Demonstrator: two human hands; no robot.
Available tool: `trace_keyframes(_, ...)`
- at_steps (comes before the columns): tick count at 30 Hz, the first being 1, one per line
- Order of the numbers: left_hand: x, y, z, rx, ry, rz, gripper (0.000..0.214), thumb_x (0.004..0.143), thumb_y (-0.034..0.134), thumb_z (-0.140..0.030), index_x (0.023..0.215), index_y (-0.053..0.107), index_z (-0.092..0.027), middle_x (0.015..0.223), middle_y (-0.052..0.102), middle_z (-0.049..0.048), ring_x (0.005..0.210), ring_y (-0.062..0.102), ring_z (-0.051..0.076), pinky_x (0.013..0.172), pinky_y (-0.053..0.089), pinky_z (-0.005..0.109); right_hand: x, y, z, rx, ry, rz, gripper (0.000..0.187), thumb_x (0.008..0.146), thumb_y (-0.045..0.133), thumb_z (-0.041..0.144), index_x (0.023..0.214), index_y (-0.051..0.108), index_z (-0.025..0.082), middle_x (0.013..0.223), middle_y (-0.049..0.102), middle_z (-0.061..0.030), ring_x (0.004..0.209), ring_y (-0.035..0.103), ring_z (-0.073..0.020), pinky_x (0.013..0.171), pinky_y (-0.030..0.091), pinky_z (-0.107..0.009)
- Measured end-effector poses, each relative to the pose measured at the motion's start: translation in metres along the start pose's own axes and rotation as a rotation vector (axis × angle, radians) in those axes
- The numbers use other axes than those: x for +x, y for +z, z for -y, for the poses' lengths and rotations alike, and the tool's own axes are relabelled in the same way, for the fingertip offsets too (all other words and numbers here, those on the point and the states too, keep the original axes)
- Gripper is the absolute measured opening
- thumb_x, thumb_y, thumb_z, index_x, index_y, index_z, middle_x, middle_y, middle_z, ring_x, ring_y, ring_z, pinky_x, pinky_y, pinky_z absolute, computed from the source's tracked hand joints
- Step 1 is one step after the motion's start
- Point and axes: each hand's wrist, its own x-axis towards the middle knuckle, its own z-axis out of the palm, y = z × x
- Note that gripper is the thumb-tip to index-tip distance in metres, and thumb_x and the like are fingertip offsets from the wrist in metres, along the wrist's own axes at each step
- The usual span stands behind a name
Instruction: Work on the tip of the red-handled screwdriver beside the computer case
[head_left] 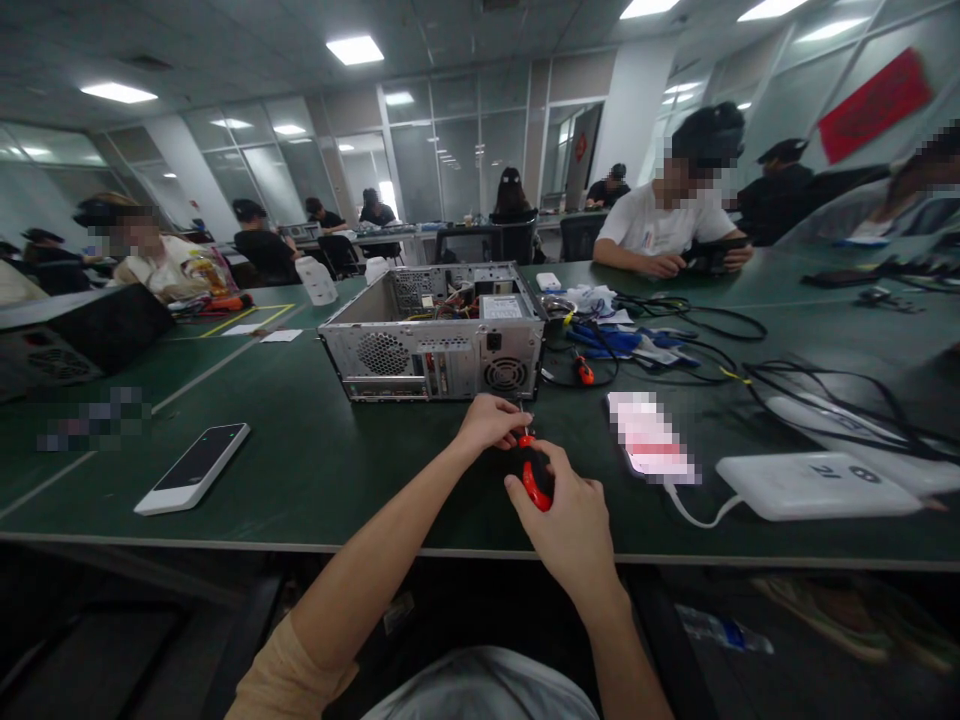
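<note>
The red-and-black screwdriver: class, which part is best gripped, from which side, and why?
Likely the thick, rounded handle, from the near right, where the right hand is. That handle lies toward the person, while the thin shaft points away toward the computer case, with the left hand close by.

green table bears computer case, power bank

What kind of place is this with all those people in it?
It looks like a shared workroom, maybe in an office: an open computer case stands on a green table, the right hand holds a red-and-black screwdriver, and people sit around.
</note>
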Motion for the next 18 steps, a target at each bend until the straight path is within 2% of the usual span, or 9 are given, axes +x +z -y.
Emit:
trace_keyframes(10, -0.0021, 0.0004, -0.0007, 0.006, -0.004, 0.002, 0.022, 0.085, 0.069, -0.026, 0.099, 0.069, -0.010, 0.082, 0.074, 0.0075, 0.044, 0.059, 0.007, 0.045, 0.048, 0.018, 0.0000, 0.0018, -0.0005, 0.030, 0.029, -0.025, 0.036, 0.090, 0.051, 0.038, 0.122, 0.054, 0.023, 0.105, 0.072, -0.0080, 0.097, 0.067, -0.0263, 0.088, 0.039, -0.040)
trace_keyframes(18, -0.0019, 0.0023, 0.0000, 0.002, -0.001, 0.013, 0.024, 0.086, 0.068, -0.026, 0.103, 0.067, -0.010, 0.083, 0.073, 0.0077, 0.042, 0.056, 0.006, 0.043, 0.047, 0.018, -0.0005, 0.0002, -0.0002, 0.039, 0.056, -0.026, 0.036, 0.087, 0.052, 0.040, 0.119, 0.056, 0.023, 0.095, 0.070, -0.0063, 0.089, 0.065, -0.0252, 0.085, 0.041, -0.039)
